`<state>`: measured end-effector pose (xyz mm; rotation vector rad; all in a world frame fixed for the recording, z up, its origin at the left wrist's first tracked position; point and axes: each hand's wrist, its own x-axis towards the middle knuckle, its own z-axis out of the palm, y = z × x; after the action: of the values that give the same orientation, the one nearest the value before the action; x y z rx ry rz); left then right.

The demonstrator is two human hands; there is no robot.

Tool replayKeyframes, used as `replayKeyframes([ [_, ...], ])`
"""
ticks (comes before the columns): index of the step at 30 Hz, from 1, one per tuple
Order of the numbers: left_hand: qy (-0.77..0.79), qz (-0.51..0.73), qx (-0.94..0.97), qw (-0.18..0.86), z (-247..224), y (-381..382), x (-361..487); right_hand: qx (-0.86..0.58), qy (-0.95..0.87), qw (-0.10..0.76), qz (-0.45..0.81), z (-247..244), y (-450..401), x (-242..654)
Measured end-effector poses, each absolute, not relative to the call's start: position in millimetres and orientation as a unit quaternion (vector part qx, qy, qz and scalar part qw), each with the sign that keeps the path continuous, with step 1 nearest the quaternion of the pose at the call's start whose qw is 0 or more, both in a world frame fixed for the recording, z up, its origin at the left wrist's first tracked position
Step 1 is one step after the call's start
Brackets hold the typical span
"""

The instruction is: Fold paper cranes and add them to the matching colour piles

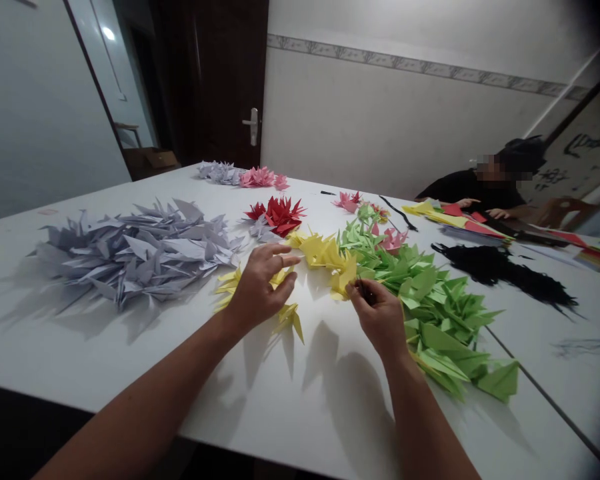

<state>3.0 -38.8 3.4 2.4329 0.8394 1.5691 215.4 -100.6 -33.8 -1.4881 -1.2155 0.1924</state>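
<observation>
My left hand (260,287): half open, thumb apart from the fingers, grip empty as far as I can see, above some loose yellow cranes (293,323). My right hand (383,320): fingers curled nearly closed on a dark bit (365,291), too small to identify. Right thumb tip meets the near end of the yellow row (320,251); can't tell if I'm gripping that too. Row runs from there up and left, between both hands, toward the red cranes (283,217). Green pile (430,293) just right of my right hand, grey pile (140,250) off left. Pink cranes (257,177) near the table's (70,367) far edge. Farther right: black strands (507,270), coloured sheets (450,217), and a person in black (505,187) seated behind them.
</observation>
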Motion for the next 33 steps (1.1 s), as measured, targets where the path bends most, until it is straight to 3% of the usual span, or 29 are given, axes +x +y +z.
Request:
replayKeyframes([
  [6, 0.172, 0.457, 0.85, 0.198, 4.3, -50.4, 8.7, -0.48, -0.595, 0.635, 0.109, -27.2, -109.2, 192.4],
  [10, 0.201, 0.406, 0.845, 0.285, 1.5, -53.9, 12.3, -0.464, -0.588, 0.648, 0.138, -23.2, -115.0, 183.5],
  [16, 0.273, 0.47, 0.79, 0.284, -2.0, -50.9, 13.2, -0.475, -0.507, 0.659, 0.289, -15.3, -122.8, 172.6],
  [20, 0.306, 0.504, 0.745, 0.311, -4.0, -46.9, 13.2, -0.457, -0.504, 0.614, 0.4, -10.1, -126.7, 167.1],
  [26, 0.277, 0.511, 0.774, 0.251, -2.1, -48.6, 13.6, -0.48, -0.562, 0.535, 0.41, -12.1, -127.0, 162.5],
  [33, 0.278, 0.502, 0.793, 0.204, -2.1, -47.9, 12.9, -0.485, -0.559, 0.537, 0.403, -16.3, -120.6, 159.6],
])
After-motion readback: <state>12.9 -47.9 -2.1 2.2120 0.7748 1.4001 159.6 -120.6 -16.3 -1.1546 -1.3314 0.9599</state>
